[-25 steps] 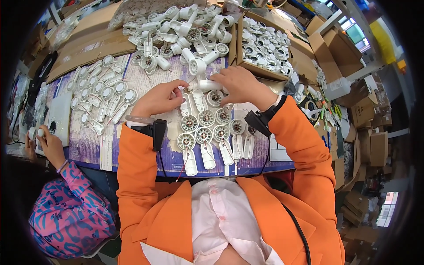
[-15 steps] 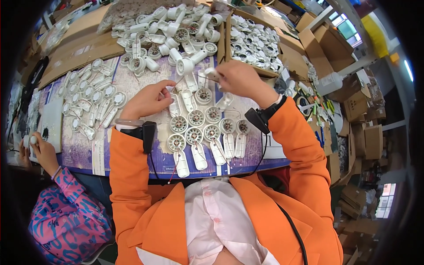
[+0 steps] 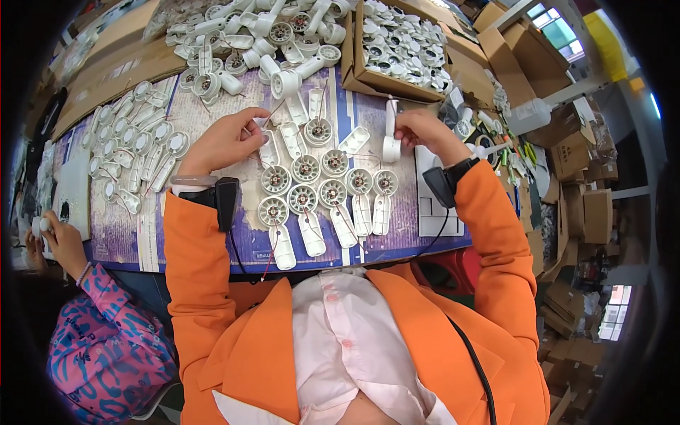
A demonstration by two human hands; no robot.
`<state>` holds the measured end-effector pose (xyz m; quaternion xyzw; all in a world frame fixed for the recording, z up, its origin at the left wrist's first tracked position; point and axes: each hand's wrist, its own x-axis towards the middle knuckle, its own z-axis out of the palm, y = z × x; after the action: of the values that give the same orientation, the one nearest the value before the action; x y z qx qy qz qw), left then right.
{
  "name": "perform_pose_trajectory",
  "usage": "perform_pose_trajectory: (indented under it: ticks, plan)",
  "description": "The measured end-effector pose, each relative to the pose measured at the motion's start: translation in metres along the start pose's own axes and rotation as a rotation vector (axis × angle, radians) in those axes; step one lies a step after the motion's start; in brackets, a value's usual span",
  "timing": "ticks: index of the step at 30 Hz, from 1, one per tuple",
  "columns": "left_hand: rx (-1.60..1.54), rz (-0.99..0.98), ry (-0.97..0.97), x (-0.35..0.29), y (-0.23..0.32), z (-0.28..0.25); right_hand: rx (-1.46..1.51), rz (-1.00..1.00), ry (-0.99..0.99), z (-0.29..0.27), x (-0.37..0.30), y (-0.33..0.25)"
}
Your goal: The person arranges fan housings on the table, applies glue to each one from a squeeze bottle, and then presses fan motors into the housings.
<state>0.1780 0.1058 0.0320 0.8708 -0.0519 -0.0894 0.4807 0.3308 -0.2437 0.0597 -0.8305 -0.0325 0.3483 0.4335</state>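
Observation:
My right hand (image 3: 427,134) grips a white fan housing (image 3: 390,133), held edge-on with its narrow handle end pointing away from me. My left hand (image 3: 228,142) is closed in a pinch above a white handle shell (image 3: 268,150); a thin line runs by its fingertips, but what they hold is too small to make out. Between and nearer than my hands lie several open fan halves (image 3: 303,198) with round slotted heads, motors and thin red wires, their handles mostly toward me. A loose white handle cover (image 3: 354,140) rests left of the held housing.
Assembled-looking fan pieces (image 3: 145,145) lie in rows at left. Beyond is a heap of white fan housings (image 3: 280,32) and a cardboard box (image 3: 404,88) of small white parts. Tools (image 3: 528,152) lie at right. A co-worker's hand (image 3: 65,244) works at far left.
My right hand has moved right, carrying the white fan housing away from the middle. My left hand stays pinched near the same handle shell. The whole view has shifted slightly.

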Motion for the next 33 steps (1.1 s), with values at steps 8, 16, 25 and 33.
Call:
perform_pose_trajectory:
  ticks: [8,16,25,33]
  plan:
    - [0.070,-0.031,0.060,0.001,-0.002,-0.003,-0.103,0.004,0.138,0.011,0.011,0.009]
    - [0.104,0.093,0.269,0.002,-0.018,0.002,-1.203,-0.332,0.269,0.028,-0.024,-0.040]
    - [0.141,-0.112,0.357,0.005,-0.004,0.000,-1.029,-1.017,0.081,0.109,0.000,-0.057]
    - [0.097,-0.088,0.294,0.005,-0.011,-0.005,-1.076,-0.937,0.007,0.103,0.013,-0.094]
